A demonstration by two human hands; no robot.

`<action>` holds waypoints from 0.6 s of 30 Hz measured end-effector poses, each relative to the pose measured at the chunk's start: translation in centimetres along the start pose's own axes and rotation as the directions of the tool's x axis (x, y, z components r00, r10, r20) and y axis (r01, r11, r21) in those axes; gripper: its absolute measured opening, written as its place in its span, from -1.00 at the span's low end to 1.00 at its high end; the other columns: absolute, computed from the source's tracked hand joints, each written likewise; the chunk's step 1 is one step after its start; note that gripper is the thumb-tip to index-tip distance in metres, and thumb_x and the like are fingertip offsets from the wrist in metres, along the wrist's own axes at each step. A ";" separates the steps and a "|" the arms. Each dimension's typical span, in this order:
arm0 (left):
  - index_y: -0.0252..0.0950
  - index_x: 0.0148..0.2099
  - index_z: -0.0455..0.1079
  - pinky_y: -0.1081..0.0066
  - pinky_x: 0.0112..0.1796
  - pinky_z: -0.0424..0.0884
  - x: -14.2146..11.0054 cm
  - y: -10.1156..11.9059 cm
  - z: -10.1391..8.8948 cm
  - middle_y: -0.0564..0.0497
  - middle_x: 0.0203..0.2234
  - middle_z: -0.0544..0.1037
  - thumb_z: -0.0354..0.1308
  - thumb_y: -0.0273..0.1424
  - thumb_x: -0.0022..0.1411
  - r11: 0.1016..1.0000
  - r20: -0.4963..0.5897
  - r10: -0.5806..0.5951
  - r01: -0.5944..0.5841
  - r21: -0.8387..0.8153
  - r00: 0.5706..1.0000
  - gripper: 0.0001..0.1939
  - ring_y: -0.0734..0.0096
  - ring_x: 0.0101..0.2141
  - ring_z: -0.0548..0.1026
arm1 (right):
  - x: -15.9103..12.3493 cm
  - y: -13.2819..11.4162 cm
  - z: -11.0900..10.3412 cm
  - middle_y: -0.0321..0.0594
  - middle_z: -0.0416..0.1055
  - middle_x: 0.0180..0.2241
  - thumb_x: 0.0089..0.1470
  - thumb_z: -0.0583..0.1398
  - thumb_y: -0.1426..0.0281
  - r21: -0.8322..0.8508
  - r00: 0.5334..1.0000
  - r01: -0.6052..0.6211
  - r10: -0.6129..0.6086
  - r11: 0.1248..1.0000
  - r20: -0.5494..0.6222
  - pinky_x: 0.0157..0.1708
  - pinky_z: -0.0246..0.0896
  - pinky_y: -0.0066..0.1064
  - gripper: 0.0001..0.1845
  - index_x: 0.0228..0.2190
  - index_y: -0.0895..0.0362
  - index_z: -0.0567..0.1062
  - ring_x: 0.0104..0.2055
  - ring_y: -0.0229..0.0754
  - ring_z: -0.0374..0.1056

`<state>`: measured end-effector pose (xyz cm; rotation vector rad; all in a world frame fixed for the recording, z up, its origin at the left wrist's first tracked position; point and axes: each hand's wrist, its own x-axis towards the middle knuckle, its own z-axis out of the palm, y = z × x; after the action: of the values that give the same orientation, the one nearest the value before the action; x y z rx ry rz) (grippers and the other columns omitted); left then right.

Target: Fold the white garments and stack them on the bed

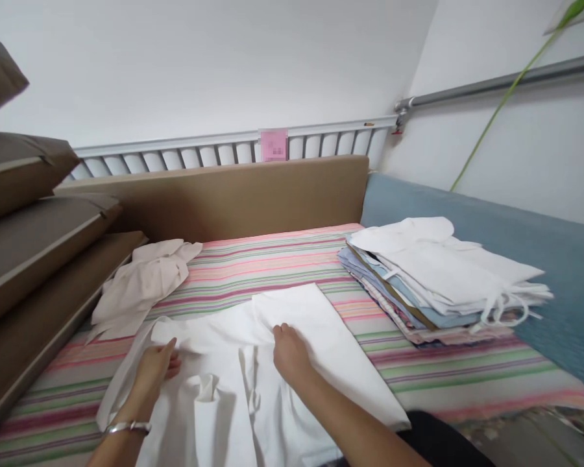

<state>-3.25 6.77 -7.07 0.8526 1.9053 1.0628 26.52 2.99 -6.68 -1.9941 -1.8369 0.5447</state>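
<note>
Right grip [291, 350] closed on white cloth [331, 350], left grip [154, 366] unclear, striped cover [263, 264] beyond edge

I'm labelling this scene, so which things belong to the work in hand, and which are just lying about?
Work in hand:
white cloth, under the left hand and right hand
striped cover, as work surface
stack of folded clothes, probably
crumpled beige cloth, perhaps

Just lying about:
brown cushions
pink note at the radiator

Grey shadows crease the white cloth [214, 340] between the left grip [156, 364] and right grip [291, 351]. Beyond them, diffuse light brightens the plain white wall [214, 65]; to their left, stacked brown box-shaped cushions [39, 227] look dim and edge-stretched. Pixelation obscures the square pink sheet [274, 145].
</note>
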 end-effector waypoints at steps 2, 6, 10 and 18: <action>-0.32 -0.45 0.24 0.32 -0.54 0.44 -0.3 -0.1 -0.2 0.05 -0.71 0.40 0.16 -0.31 -0.01 0.993 -0.041 -0.073 0.069 -0.095 0.996 -0.80 0.35 -0.66 0.43 | 1.0 1.4 -0.8 -0.02 0.41 -0.18 -0.09 0.06 0.66 0.205 1.000 -0.029 0.027 0.978 0.012 -0.07 0.10 -0.32 -0.66 -0.25 0.23 0.47 -0.10 -0.07 0.28; -0.36 -0.43 0.27 0.35 -0.54 0.45 -1.6 0.1 -1.0 0.00 -0.71 0.43 0.18 -0.33 0.02 0.980 -0.027 -0.172 0.168 -0.109 0.985 -0.80 0.31 -0.64 0.46 | 2.3 3.9 -2.6 -0.13 0.49 -0.31 -0.07 0.08 0.54 0.416 0.992 -0.122 0.105 0.901 0.065 -0.25 0.21 -0.42 -0.77 -0.34 0.20 0.49 -0.25 -0.15 0.38; -0.43 -0.35 0.29 0.36 -0.47 0.48 -2.8 0.8 -1.4 -0.08 -0.65 0.48 0.15 -0.38 0.07 0.947 0.005 -0.278 0.275 -0.165 0.961 -0.81 0.28 -0.58 0.50 | 2.4 5.8 -4.5 -0.20 0.52 -0.35 -0.10 0.06 0.48 0.612 0.989 -0.147 0.121 0.777 0.084 -0.38 0.26 -0.47 -0.73 -0.32 0.19 0.49 -0.34 -0.19 0.42; -0.48 -0.23 0.29 0.33 -0.40 0.51 -1.9 0.0 -2.1 -0.17 -0.55 0.51 0.15 -0.44 0.05 0.924 0.098 -0.237 0.255 -0.284 0.967 -0.76 0.21 -0.50 0.54 | 2.2 16.9 -13.6 -0.15 0.52 -0.38 -0.11 0.09 0.38 0.627 0.948 -0.169 0.300 0.761 -0.109 -0.40 0.26 -0.42 -0.67 -0.28 0.23 0.49 -0.38 -0.16 0.41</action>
<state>-4.14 4.47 -5.77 0.4572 1.6937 1.1142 48.14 3.70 -3.82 -1.7402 -1.0866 0.8483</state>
